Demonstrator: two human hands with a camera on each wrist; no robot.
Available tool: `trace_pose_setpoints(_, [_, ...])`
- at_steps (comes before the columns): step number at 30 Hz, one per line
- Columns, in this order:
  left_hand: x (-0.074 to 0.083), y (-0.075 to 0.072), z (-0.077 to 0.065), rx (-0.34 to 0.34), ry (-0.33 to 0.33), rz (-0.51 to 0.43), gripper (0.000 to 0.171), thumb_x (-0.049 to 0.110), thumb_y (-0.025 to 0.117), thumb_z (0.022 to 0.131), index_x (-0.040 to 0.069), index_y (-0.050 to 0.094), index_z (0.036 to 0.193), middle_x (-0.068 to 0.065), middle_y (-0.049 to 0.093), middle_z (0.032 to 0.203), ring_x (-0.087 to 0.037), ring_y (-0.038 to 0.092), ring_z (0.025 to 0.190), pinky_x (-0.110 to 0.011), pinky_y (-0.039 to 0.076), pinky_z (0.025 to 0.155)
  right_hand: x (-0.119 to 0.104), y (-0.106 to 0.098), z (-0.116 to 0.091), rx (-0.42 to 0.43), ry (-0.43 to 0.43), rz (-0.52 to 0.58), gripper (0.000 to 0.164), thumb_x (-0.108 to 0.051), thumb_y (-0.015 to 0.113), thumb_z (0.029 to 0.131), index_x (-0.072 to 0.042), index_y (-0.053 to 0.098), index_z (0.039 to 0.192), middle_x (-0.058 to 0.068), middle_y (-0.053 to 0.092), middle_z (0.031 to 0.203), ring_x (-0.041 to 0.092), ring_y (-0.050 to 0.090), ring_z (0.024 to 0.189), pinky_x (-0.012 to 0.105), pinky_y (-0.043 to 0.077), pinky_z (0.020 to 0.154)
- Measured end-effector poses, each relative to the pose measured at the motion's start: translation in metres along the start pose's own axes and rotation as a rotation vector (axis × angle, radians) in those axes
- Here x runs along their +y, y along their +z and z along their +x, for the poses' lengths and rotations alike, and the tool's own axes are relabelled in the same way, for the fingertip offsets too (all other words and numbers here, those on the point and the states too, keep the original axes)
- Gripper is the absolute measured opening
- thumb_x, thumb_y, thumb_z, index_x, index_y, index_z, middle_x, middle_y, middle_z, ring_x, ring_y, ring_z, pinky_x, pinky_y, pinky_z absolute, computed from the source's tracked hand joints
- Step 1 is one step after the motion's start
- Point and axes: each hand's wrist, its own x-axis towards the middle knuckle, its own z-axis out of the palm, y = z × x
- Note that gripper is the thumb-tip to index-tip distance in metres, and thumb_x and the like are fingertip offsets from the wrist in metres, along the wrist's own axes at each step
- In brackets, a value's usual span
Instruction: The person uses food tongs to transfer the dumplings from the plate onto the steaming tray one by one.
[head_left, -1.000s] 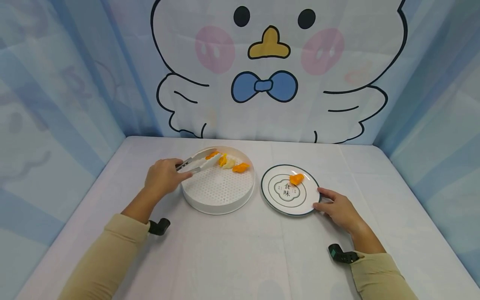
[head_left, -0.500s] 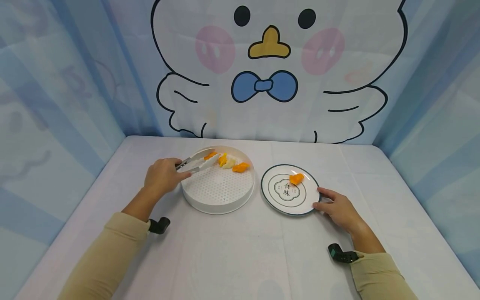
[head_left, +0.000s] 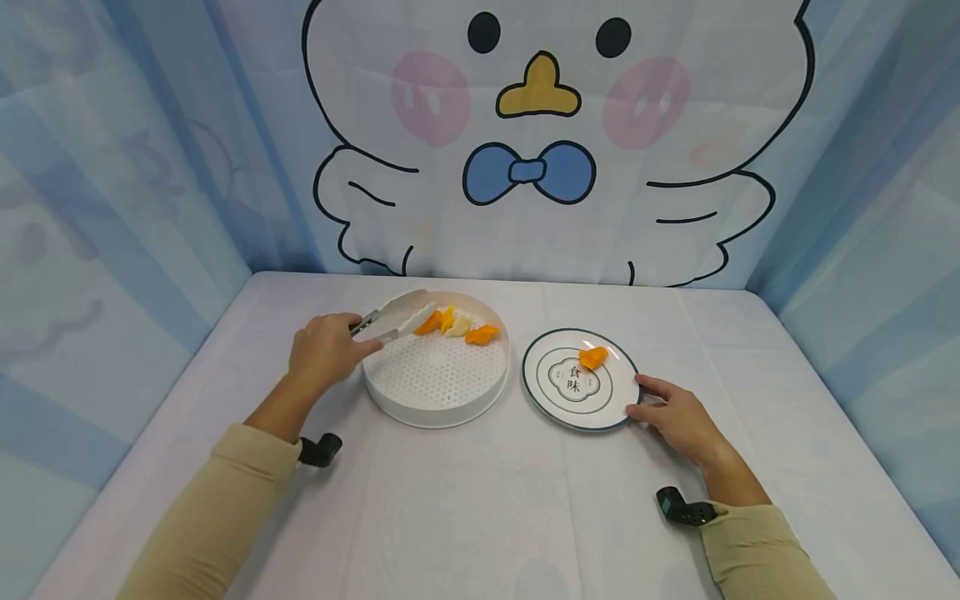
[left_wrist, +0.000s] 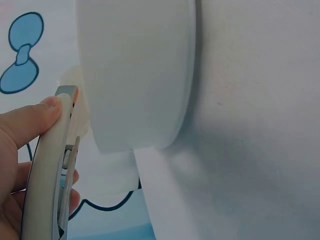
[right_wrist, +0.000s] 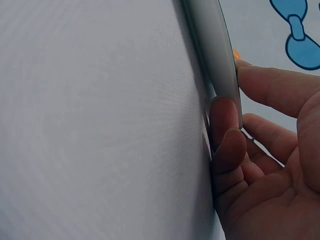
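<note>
My left hand point(head_left: 322, 357) grips a pair of tongs point(head_left: 399, 307), whose two ends reach over the far left of a round white tray point(head_left: 431, 417) with a perforated floor. The tong ends stand apart, just above an orange lump point(head_left: 429, 323) in the tray. Beside it lie a yellow piece point(head_left: 447, 318), a pale cream piece point(head_left: 458, 327) and another orange lump point(head_left: 481, 335). My right hand point(head_left: 671, 417) pinches the right rim of a white plate point(head_left: 542, 379) with a dark blue edge. An orange lump point(head_left: 592, 358) sits on that plate.
Tray and plate stand side by side on a white tablecloth point(head_left: 465, 517). Behind rises a cloth backdrop point(head_left: 450, 225) with a cartoon bird, and pale blue curtains point(head_left: 112, 250) hang at the sides. Each wrist carries a black camera.
The tongs' ends have risen slightly and spread wider. The orange lump at the tray's far left now lies lower and further right, close to the yellow piece. The right hand stays at the plate.
</note>
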Motion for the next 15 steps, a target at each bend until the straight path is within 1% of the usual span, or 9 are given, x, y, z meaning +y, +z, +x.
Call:
trace_pose_setpoints(6, [0.011, -0.003, -0.001, -0.003, 0.023, 0.014, 0.064, 0.039, 0.075, 0.09, -0.003, 0.058, 0.136, -0.023, 0.065, 0.124, -0.033, 0.059, 0.097, -0.046, 0.05, 0.08, 0.0, 0.0, 0.0, 0.0, -0.002, -0.002, 0.073, -0.021, 0.07, 0.093, 0.001, 0.035, 0.153, 0.026, 0.036, 0.151, 0.025, 0.056, 0.088, 0.03, 0.048, 0.073])
trace_pose_setpoints(10, [0.021, -0.004, -0.002, -0.012, 0.061, 0.015, 0.065, 0.04, 0.075, 0.089, -0.002, 0.059, 0.136, -0.022, 0.064, 0.126, -0.034, 0.06, 0.102, -0.048, 0.049, 0.083, 0.001, 0.0, 0.0, 0.0, -0.003, 0.001, 0.074, -0.022, 0.07, 0.093, 0.001, 0.035, 0.153, 0.026, 0.036, 0.151, 0.026, 0.055, 0.089, 0.03, 0.048, 0.074])
trace_pose_setpoints(15, [0.035, 0.0, -0.004, -0.021, 0.114, 0.017, 0.063, 0.041, 0.076, 0.089, 0.001, 0.061, 0.135, -0.02, 0.065, 0.127, -0.037, 0.06, 0.109, -0.051, 0.046, 0.089, 0.001, 0.0, 0.0, -0.001, -0.006, 0.003, 0.074, -0.022, 0.071, 0.093, 0.001, 0.035, 0.153, 0.026, 0.036, 0.151, 0.025, 0.055, 0.089, 0.03, 0.048, 0.073])
